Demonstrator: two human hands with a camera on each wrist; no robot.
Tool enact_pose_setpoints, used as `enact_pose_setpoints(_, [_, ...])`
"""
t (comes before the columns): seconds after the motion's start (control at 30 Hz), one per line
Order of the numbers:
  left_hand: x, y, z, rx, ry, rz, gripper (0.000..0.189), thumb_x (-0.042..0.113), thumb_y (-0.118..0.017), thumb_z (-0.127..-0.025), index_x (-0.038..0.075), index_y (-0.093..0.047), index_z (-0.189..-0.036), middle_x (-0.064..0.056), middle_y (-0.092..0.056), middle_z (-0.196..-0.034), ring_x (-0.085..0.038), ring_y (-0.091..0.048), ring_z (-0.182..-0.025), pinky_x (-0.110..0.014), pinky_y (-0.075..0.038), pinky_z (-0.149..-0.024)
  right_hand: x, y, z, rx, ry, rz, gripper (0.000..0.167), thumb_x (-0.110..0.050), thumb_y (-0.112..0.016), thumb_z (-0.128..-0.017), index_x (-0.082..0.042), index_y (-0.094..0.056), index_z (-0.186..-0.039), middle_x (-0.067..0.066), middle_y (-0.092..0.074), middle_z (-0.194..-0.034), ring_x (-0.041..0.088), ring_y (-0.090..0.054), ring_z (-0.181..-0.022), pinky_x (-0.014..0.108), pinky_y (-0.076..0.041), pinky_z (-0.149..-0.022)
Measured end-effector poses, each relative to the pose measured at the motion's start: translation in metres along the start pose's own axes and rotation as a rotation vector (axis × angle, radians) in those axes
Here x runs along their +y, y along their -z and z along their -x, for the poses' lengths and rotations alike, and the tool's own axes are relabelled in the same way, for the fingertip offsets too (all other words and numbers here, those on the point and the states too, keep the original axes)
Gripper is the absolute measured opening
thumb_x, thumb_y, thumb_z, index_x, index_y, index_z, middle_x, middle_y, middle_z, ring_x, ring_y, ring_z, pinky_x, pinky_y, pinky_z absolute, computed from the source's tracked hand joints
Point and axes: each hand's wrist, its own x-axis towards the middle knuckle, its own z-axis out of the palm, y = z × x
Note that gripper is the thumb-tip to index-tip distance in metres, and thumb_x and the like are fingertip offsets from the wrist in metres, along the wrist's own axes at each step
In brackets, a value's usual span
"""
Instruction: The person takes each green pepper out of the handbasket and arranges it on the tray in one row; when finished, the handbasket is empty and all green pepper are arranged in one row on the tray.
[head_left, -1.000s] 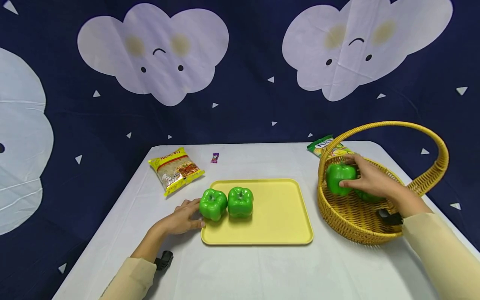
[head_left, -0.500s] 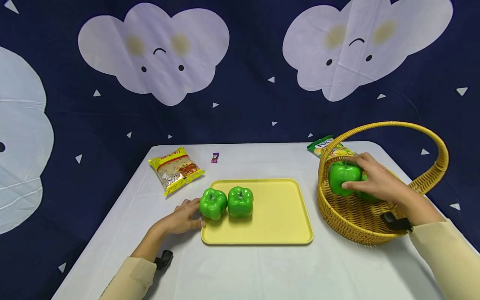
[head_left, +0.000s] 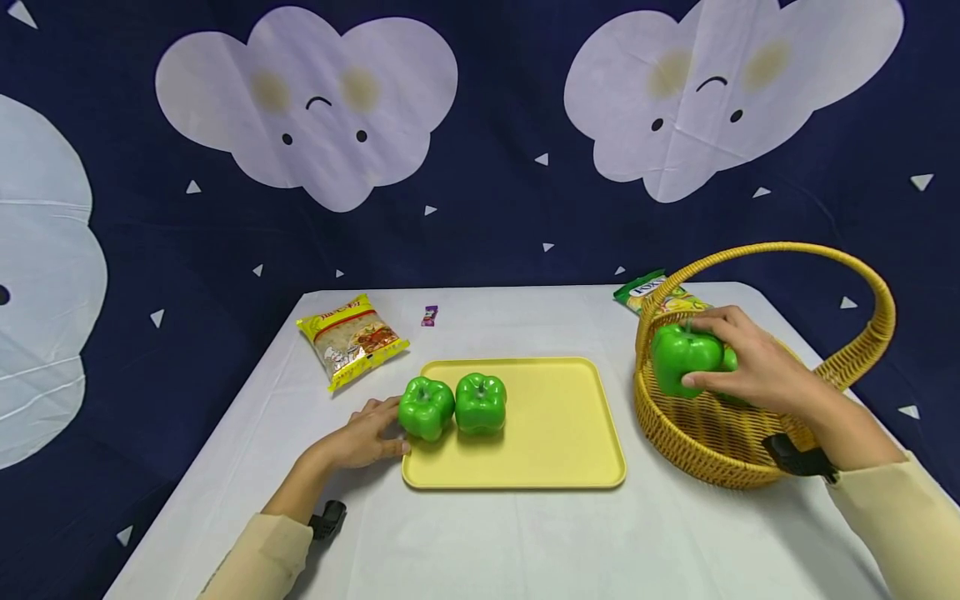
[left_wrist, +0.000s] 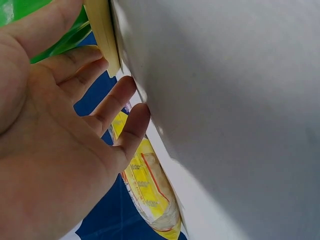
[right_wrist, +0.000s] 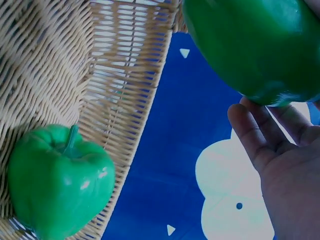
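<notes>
My right hand (head_left: 753,358) grips a green bell pepper (head_left: 681,360) between thumb and fingers, over the left part of the yellow wicker basket (head_left: 697,467). A second bell pepper (right_wrist: 62,182) lies inside the basket, mostly hidden behind the hand in the head view. At the left edge of the yellow tray (head_left: 555,433) rests my left hand (head_left: 363,437), fingers loosely spread and holding nothing. Its thumb and fingertips are right at the tray's rim, beside a bell pepper (head_left: 426,410) on the tray. Close to that one stands another bell pepper (head_left: 481,404).
A yellow food packet (head_left: 354,342) lies at the back left, with a small purple candy wrapper (head_left: 429,315) to its right. Behind the basket is a green snack bag (head_left: 651,289). The basket handle (head_left: 780,247) arches high above the right hand.
My right hand has raised the bell pepper a little inside the basket, shifting it right and then slightly back left. The left hand and the peppers on the tray have stayed put.
</notes>
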Motion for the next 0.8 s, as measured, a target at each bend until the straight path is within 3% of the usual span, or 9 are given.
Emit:
enact_pose_setpoints(0.17, [0.0, 0.0, 0.0, -0.002, 0.004, 0.001, 0.07, 0.028, -0.067, -0.086, 0.004, -0.037, -0.144, -0.019, -0.033, -0.15, -0.037, -0.032, -0.132, -0.062, -0.024, -0.106, -0.009, -0.004, 0.004, 0.027, 0.042, -0.032, 0.073, -0.02, -0.086, -0.065, -0.003, -0.053, -0.127, 0.009, -0.046, -0.122, -0.012, -0.035, -0.101, 0.006, -0.036, -0.076])
enact_pose_setpoints(0.8, [-0.001, 0.0, 0.0, -0.004, -0.002, -0.008, 0.072, 0.032, -0.067, -0.086, 0.003, -0.036, -0.144, -0.02, -0.032, -0.15, -0.039, -0.031, -0.132, -0.063, -0.023, -0.105, -0.048, -0.026, 0.004, 0.06, 0.165, -0.109, 0.082, -0.018, -0.088, -0.059, -0.007, -0.052, -0.131, 0.008, -0.048, -0.131, -0.003, -0.033, -0.119, 0.004, -0.03, -0.089])
